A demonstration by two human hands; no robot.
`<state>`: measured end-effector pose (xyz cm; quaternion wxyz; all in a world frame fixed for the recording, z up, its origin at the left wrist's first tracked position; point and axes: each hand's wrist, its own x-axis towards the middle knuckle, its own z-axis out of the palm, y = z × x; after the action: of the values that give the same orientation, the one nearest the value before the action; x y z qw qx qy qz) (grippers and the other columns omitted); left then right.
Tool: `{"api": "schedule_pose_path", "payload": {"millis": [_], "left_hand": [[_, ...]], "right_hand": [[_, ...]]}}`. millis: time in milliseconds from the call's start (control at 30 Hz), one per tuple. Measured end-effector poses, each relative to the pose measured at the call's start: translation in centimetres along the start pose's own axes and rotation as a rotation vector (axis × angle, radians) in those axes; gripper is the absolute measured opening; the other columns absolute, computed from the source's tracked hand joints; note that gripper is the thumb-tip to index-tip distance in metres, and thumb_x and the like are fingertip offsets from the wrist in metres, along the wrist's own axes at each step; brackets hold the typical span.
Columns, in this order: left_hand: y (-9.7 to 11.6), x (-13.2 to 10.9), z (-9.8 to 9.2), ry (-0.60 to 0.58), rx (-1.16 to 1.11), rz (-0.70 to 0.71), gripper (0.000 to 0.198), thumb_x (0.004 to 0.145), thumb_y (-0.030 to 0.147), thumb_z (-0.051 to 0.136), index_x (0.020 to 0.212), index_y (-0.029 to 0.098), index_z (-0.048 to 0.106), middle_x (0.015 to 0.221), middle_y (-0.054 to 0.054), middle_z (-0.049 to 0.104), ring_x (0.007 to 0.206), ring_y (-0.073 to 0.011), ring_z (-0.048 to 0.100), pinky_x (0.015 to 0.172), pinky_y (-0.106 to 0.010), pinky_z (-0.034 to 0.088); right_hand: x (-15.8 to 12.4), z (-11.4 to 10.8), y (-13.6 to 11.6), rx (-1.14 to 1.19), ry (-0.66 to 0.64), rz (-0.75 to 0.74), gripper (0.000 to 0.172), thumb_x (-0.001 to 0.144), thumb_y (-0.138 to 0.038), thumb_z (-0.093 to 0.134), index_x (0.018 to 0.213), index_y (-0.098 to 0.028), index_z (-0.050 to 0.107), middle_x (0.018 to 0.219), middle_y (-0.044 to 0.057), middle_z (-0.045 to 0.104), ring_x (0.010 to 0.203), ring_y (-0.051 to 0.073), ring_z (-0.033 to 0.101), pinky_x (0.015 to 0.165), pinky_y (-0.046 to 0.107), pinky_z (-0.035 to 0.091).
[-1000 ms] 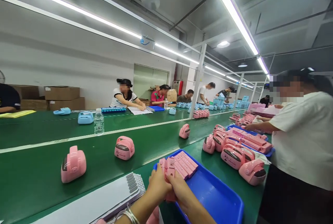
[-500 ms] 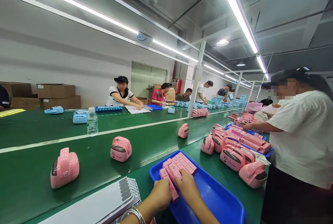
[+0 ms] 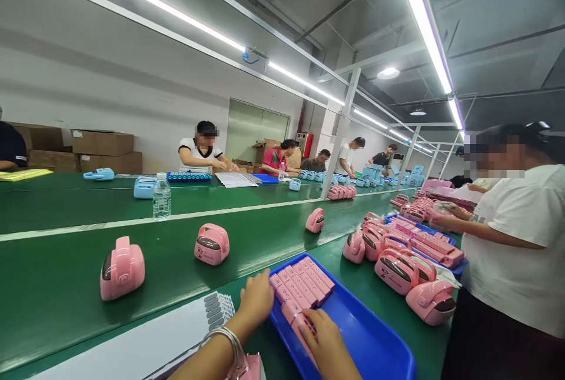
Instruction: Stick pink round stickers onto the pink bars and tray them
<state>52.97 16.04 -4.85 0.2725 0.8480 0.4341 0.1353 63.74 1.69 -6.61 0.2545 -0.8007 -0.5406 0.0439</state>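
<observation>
A blue tray (image 3: 366, 324) lies before me on the green bench, with rows of pink bar-shaped pieces (image 3: 304, 280) at its far left end, small dark marks on them. My right hand (image 3: 324, 339) is closed over another pink bar (image 3: 293, 312) in the tray's near left part, fingers bent around its side. Just outside the tray's left rim is my left hand (image 3: 257, 296), fingers loosely bent and apart, nothing visible in them; their tips come close to the bars' ends. Silver bangles circle my left wrist. Below it, a pink piece (image 3: 253, 365) shows partly.
White sheets with grey oval tabs (image 3: 145, 339) lie at left. Pink handled devices (image 3: 123, 268) stand on the green belt, several more (image 3: 397, 271) right of the tray. A water bottle (image 3: 162, 197) stands farther back. A co-worker (image 3: 516, 239) stands at right; others sit opposite.
My left hand has come off the bars and moved up and left to the tray's rim. My right hand has shifted nearer to me, and the bars behind it lie in tidier rows.
</observation>
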Motion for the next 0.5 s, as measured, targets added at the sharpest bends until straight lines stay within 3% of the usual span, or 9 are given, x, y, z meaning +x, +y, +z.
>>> {"api": "schedule_pose_path", "payload": {"millis": [100,200,500], "left_hand": [[-1.8,0.5,-2.5,0.128,-0.111,-0.126,0.038,0.088,0.015,0.039,0.125,0.014,0.041,0.116,-0.011,0.054,0.105,-0.0238,0.051,0.088,-0.045,0.041],[-3.7,-0.1,-4.9,0.178,-0.18,-0.134,0.034,0.085,0.012,0.041,0.119,0.013,0.046,0.111,-0.009,0.055,0.1,-0.0203,0.053,0.087,-0.039,0.041],[-7.8,-5.2,-9.3,0.222,-0.233,-0.142,0.038,0.078,0.01,0.041,0.115,0.012,0.046,0.115,-0.012,0.052,0.111,-0.0225,0.044,0.096,-0.034,0.03]], "right_hand": [[1.3,1.2,-2.2,-0.08,0.017,-0.006,0.023,0.09,-0.018,0.044,0.109,-0.015,0.058,0.102,0.008,0.062,0.092,0.018,0.059,0.081,0.031,0.046],[3.1,2.6,-4.0,-0.201,0.02,-0.008,0.015,0.088,-0.021,0.052,0.1,-0.015,0.059,0.1,0.006,0.061,0.096,0.02,0.057,0.084,0.04,0.046],[6.8,4.1,-5.2,-0.298,0.089,-0.081,0.015,0.087,-0.026,0.055,0.095,-0.015,0.06,0.105,0.006,0.059,0.101,0.022,0.054,0.085,0.043,0.046]]}}
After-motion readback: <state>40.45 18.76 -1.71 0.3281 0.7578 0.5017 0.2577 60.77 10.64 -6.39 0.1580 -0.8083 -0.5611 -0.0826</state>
